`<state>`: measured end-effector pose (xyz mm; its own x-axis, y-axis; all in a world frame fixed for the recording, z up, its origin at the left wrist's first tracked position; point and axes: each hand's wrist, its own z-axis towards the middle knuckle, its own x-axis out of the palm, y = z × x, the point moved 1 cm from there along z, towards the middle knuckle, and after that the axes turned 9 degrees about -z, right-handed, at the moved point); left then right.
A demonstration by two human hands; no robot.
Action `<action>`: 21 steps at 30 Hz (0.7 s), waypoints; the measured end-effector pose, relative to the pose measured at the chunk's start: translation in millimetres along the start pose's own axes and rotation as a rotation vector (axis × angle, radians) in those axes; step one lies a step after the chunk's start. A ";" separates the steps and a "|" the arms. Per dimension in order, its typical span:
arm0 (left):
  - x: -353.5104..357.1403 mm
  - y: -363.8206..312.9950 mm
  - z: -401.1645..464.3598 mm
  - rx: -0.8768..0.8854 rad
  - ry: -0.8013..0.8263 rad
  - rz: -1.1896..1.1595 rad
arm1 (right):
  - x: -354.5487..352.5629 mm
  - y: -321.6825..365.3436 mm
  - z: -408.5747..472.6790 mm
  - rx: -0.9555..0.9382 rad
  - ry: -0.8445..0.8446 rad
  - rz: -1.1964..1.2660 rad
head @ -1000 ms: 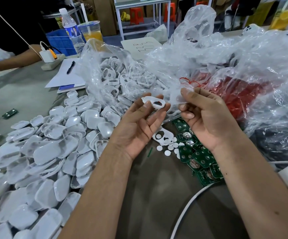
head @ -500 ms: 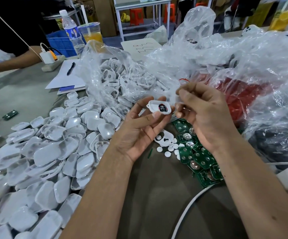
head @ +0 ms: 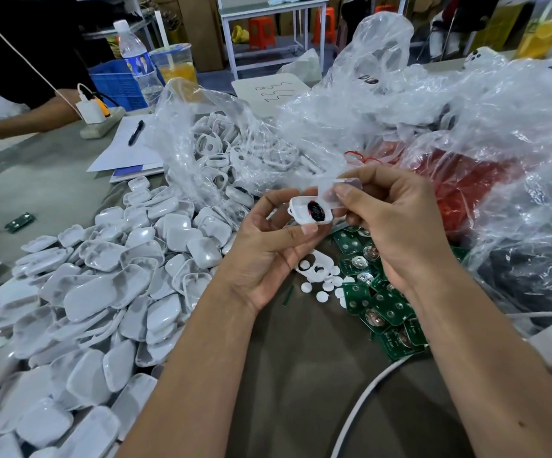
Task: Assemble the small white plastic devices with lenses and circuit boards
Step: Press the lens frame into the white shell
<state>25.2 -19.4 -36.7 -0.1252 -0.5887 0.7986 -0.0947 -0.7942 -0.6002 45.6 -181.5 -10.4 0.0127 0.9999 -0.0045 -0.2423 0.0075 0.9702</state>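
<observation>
The shell (head: 311, 211), white with a dark part seated inside, is pinched in the left hand (head: 268, 259) above the table (head: 301, 375). The right hand (head: 396, 226) pinches a clear cover (head: 340, 190) touching the shell's far edge. Recommended: square the cover to the rim, press evenly, keep fingertips off the dark part. Below lie white discs (head: 320, 290) and green boards (head: 380, 302); a heap of white shells (head: 102, 292) sits left, plastic bags (head: 400, 120) behind. Beyond: a bottle (head: 135, 61), a pen (head: 135, 133) on paper, orange stools (head: 261, 31).
</observation>
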 end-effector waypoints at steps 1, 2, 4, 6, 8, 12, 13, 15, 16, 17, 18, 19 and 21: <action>0.0 0.1 -0.1 0.001 0.003 0.000 | -0.1 0.2 0.2 0.011 0.001 0.028; -0.1 0.3 0.1 0.003 0.004 -0.001 | -0.1 0.3 0.7 0.025 0.002 0.058; -0.2 0.8 0.6 0.009 0.005 -0.003 | -0.2 1.9 1.0 0.055 0.015 0.120; 0.0 0.8 1.1 0.013 0.012 -0.015 | -0.1 2.5 1.2 0.077 0.035 0.153; -0.1 0.7 1.4 0.012 0.018 -0.025 | -0.4 1.1 1.6 0.091 0.059 0.143; 0.1 0.1 1.1 0.017 0.024 -0.030 | -1.3 -3.2 2.3 0.094 0.106 0.152; 0.2 -0.2 0.9 0.016 0.017 -0.030 | -1.9 -3.3 2.0 0.083 0.103 0.151; 0.9 -0.3 0.4 0.011 0.001 -0.028 | -3.8 -2.7 1.4 0.059 0.082 0.156; 1.4 -0.2 0.2 0.012 0.000 -0.028 | -4.8 -2.4 1.1 0.049 0.071 0.167; 1.9 0.0 -0.1 0.016 0.004 -0.030 | -5.4 -2.2 0.8 0.042 0.066 0.177; 2.4 0.0 -0.1 0.020 0.012 -0.031 | -5.6 -2.1 0.5 0.033 0.066 0.179; 2.9 0.0 -0.3 0.025 0.021 -0.029 | -5.3 -1.7 0.3 0.020 0.068 0.171; 3.8 -0.6 -0.3 0.028 0.036 -0.015 | -3.4 -1.5 0.0 -0.022 0.064 0.122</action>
<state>24.5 -21.1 -33.3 -0.1594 -0.5709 0.8054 -0.0690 -0.8074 -0.5860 46.0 -185.0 -11.9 -0.0804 0.9920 0.0971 -0.2591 -0.1149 0.9590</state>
